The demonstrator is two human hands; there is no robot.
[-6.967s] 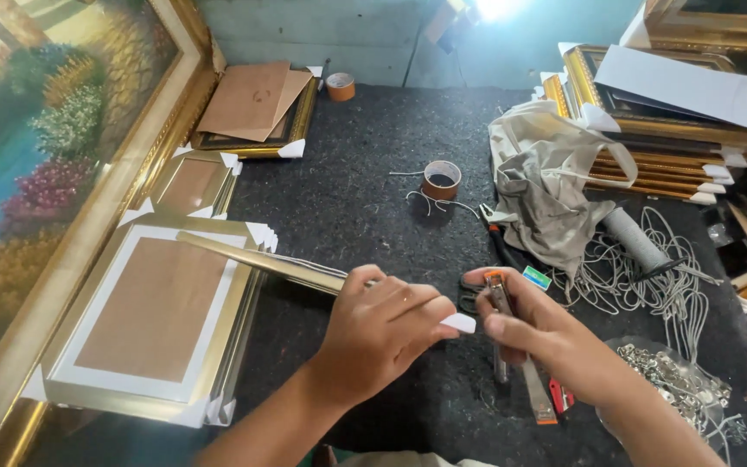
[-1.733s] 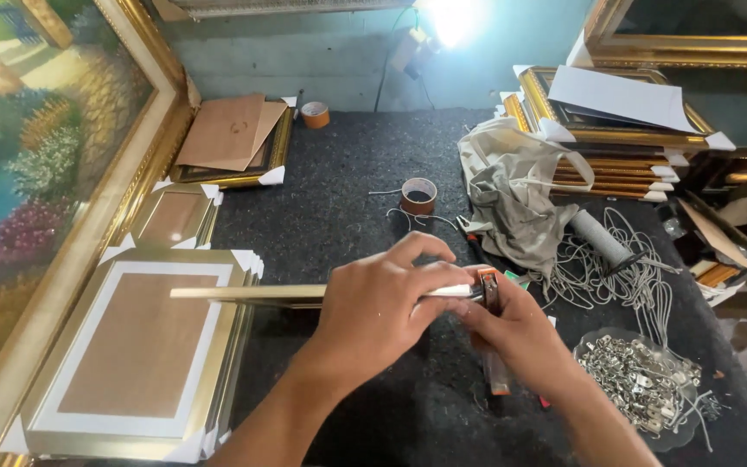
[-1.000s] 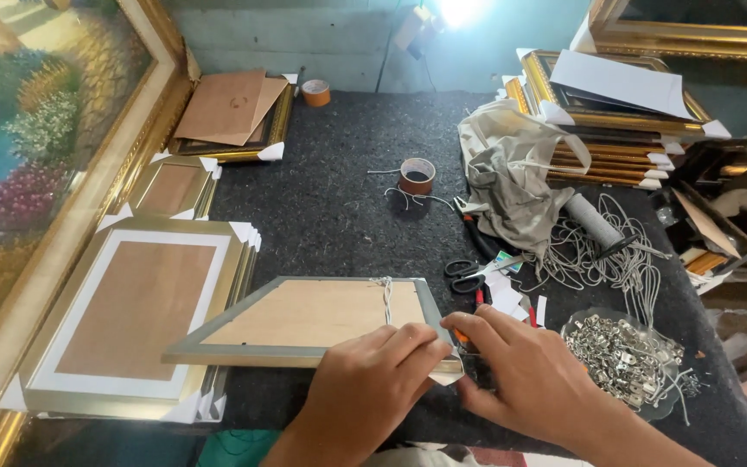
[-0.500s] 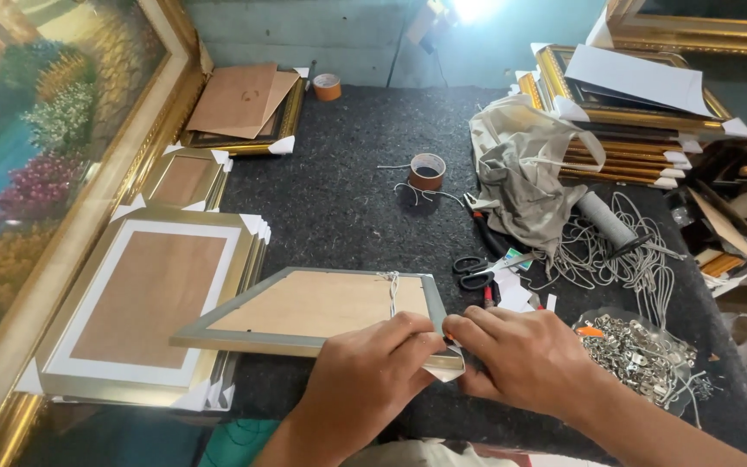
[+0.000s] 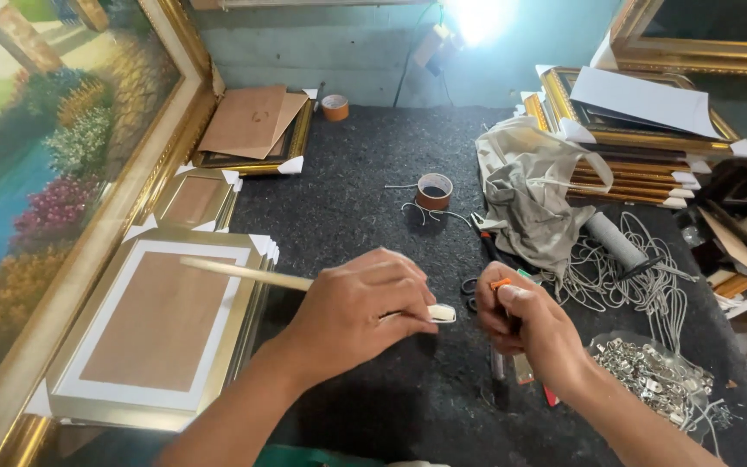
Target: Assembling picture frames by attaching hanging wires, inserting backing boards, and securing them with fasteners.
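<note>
Over dark tabletop [image 5: 365,182]: left hand [image 5: 356,311] clamps thin gold frame [image 5: 244,274] edge-on, long axis running leftward from grip, white-capped corner poking right. Right hand [image 5: 529,324] just beside that corner, fingers closed around orange-tipped tool [image 5: 501,285].

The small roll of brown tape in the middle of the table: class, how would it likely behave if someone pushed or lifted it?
The roll of tape lies flat on its side, so a push would probably slide it, not roll it. The dark table covering looks rough like felt, so it may drag. Small and hollow, it is likely light; the loose string beside it might come along.
</note>
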